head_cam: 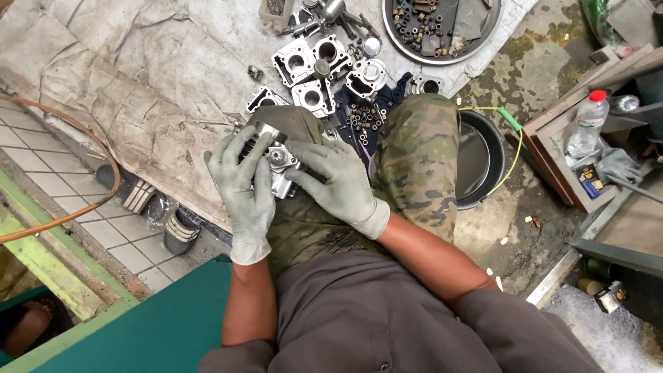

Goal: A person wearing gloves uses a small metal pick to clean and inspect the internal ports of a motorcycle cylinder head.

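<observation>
Gloved hands cradle a metal engine part [276, 162] over a knee in camouflage trousers [414, 159]. From the left: an orange hose [83, 131] curves across the tiled floor [41, 152]; the left hand [245, 186] wraps its grip around the part's left side, fingers curled over the top; the right hand [342, 183] presses flat on its right side, fingers closed on it. Beyond, cylinder blocks [311, 69] lie on a grey cloth [138, 69] — a round tray of bolts [442, 27] and a black basin [483, 159] sit further right, then a plastic bottle [587, 124].
</observation>
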